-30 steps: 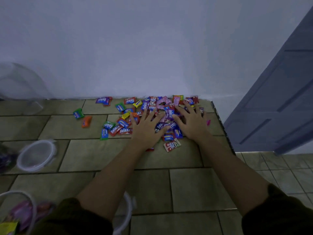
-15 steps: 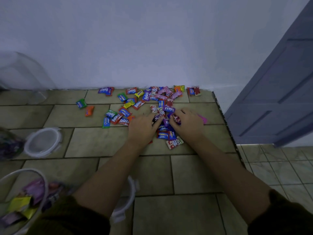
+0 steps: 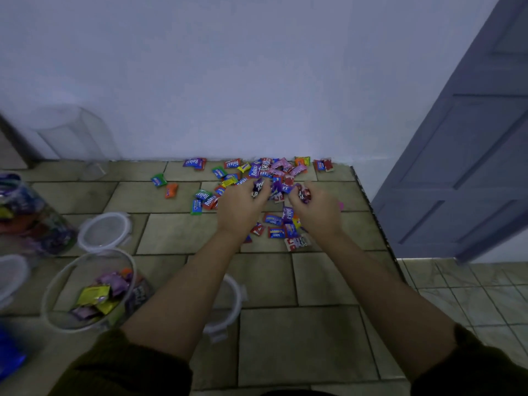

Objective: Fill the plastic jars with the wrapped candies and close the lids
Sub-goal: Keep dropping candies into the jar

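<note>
Several wrapped candies point(image 3: 258, 172) in many colours lie scattered on the tiled counter point(image 3: 285, 338) by the wall. My left hand point(image 3: 241, 208) grips a bunch of purple candies lifted off the pile. My right hand point(image 3: 317, 210) grips another bunch beside it. Several loose candies lie below and between my hands. An open clear jar point(image 3: 83, 318), partly filled with candies, stands at the lower left. A fuller jar point(image 3: 25, 215) stands at the far left edge. A lid point(image 3: 104, 231) lies between them, and another lid point(image 3: 228, 301) shows under my left forearm.
An empty clear jar point(image 3: 71, 135) stands against the wall at the back left. The counter's right edge point(image 3: 374, 221) drops to a lower tiled floor point(image 3: 471, 295). A blue-grey door point(image 3: 463, 155) stands at the right. Another lid's rim point(image 3: 11, 277) shows at the left edge.
My hands, flat and spread on the pile a second ago, have curled and drawn candies together, then lifted with bunches in their grip. The view has tilted down, showing more of the jars.
</note>
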